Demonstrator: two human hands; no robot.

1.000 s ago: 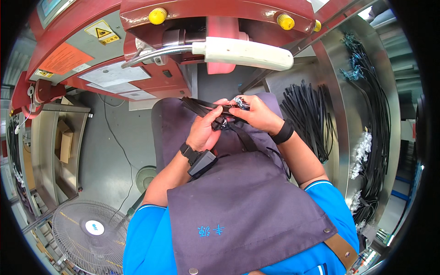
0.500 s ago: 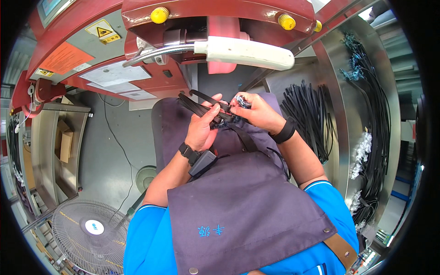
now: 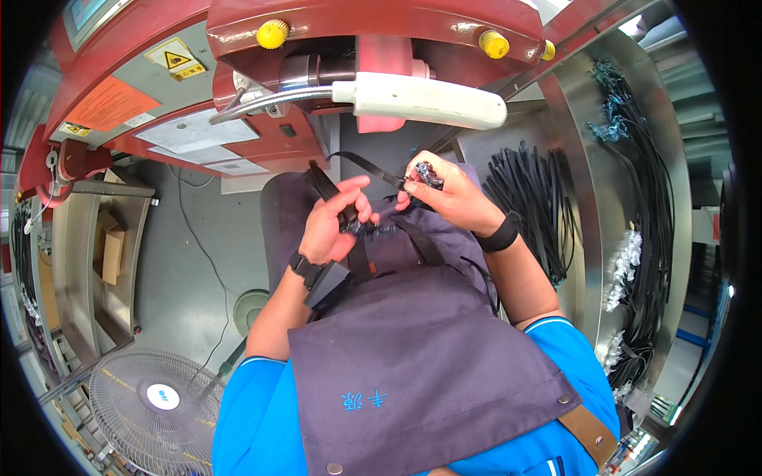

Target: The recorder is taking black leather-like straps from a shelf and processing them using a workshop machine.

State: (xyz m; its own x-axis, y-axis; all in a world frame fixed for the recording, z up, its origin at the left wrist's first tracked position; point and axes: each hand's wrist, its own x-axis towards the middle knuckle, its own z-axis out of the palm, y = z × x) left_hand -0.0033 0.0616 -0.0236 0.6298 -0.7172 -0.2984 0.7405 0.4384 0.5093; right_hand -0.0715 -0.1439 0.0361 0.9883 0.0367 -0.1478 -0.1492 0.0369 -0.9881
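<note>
My left hand (image 3: 329, 222) is closed around a small bundle of flat black straps (image 3: 322, 181), whose ends stick up past the thumb. Some of its fingers are slightly lifted. My right hand (image 3: 448, 197) pinches the end of a single black strap (image 3: 362, 162), which curves up and away to the left. A crumpled, shiny, see-through wrap (image 3: 429, 172) shows at the right fingers. Both hands are above my lap, over the dark apron (image 3: 421, 317), a little apart from each other.
A red machine (image 3: 381, 28) with a white handle (image 3: 429, 103) stands just ahead of my hands. To the right, more black straps (image 3: 528, 198) lie in a metal trough (image 3: 583, 159), with further bundles beyond. At lower left stands a fan (image 3: 151, 404); a cable (image 3: 202, 246) crosses the floor.
My hands have moved apart, the left one leftward and down. One strap, before close to the bundle, now hangs from my right hand, separate from it.
</note>
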